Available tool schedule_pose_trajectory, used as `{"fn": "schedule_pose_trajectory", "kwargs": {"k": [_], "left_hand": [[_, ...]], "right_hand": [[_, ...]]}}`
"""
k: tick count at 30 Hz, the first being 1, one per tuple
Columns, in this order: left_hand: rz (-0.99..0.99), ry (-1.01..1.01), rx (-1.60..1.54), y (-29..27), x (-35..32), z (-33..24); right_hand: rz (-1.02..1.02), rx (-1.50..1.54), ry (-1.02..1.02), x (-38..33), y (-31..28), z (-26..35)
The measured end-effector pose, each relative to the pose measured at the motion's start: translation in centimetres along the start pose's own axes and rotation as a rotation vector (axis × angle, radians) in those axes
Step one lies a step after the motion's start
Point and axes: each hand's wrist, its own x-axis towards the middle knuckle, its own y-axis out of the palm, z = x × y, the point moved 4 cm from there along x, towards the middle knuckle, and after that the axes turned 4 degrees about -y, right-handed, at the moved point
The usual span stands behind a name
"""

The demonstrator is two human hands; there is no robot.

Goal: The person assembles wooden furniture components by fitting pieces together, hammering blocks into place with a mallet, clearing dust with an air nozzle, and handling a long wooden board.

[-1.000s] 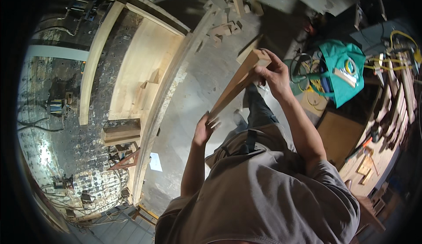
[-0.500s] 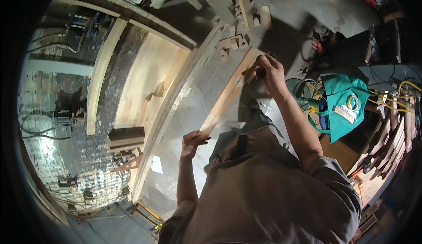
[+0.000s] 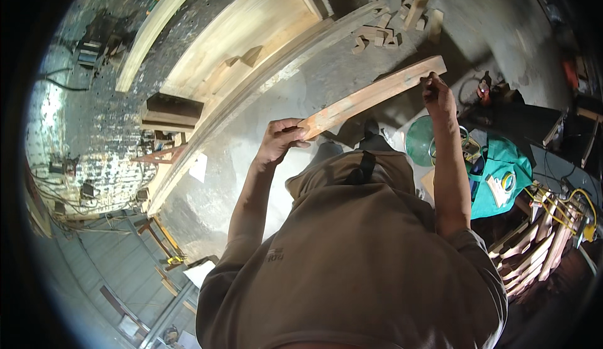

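A long wooden board (image 3: 370, 96) spans the space between my two hands, held up over the concrete floor. Its left end is gripped by my left hand (image 3: 281, 140), fingers and thumb closed on the edge. At the far right end, my right hand (image 3: 438, 92) pinches the board near its lower corner. The board slopes upward to the right, and its wide face shows pale, patchy marks. Both hands are closed on the wood, with nothing else in them.
To the left stands a stained workbench (image 3: 157, 91) bearing a wide pale panel (image 3: 232, 41) and a dark block (image 3: 173, 110). Wood offcuts (image 3: 380, 35) lie on the floor ahead. A green bag (image 3: 502, 192) and a stack of wooden pieces (image 3: 534, 255) are at my right.
The board has swung from a steep slant to a flatter one. My left hand has risen in the view, and my right hand has shifted rightward. The view has turned too.
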Motion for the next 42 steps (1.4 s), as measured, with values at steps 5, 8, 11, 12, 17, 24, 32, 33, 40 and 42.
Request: {"fn": "schedule_pose_trajectory", "kwargs": {"k": [5,8,11,12,17,24,32,33,40,42], "left_hand": [[0.040,0.098,-0.035,-0.4,-1.3,0.3],[0.001,0.194,0.054,-0.5,-1.9,0.1],[-0.117,0.351,0.326,-0.3,-2.9,0.0],[-0.161,0.397,0.412,0.0,-3.3,-0.2],[-0.262,0.961,0.947,2.9,-5.4,-2.6],[-0.363,1.154,1.164,3.1,-5.5,-0.3],[-0.571,0.821,1.220,1.4,0.2,3.2],[-0.536,0.707,1.122,0.5,1.0,5.2],[-0.490,-0.061,0.761,-3.2,0.1,24.0],[-0.475,-0.332,0.636,-3.1,-0.7,27.0]], "right_hand": [[-0.053,0.074,0.061,0.1,-0.5,-1.5],[0.065,0.202,0.129,0.5,-1.4,-2.1],[0.150,0.175,0.093,-0.4,0.5,-3.1],[0.101,0.161,0.054,-0.6,0.6,-3.4],[0.148,0.161,0.036,-1.3,0.6,-4.0],[0.232,0.091,0.092,-3.0,0.6,-2.6],[-0.012,0.108,0.137,-0.3,-2.3,-3.6],[-0.056,0.108,0.120,0.5,-3.2,-4.3],[-0.616,-0.231,0.017,7.4,-14.5,-11.7],[-0.756,-0.285,0.109,10.1,-15.7,-14.4]]}}
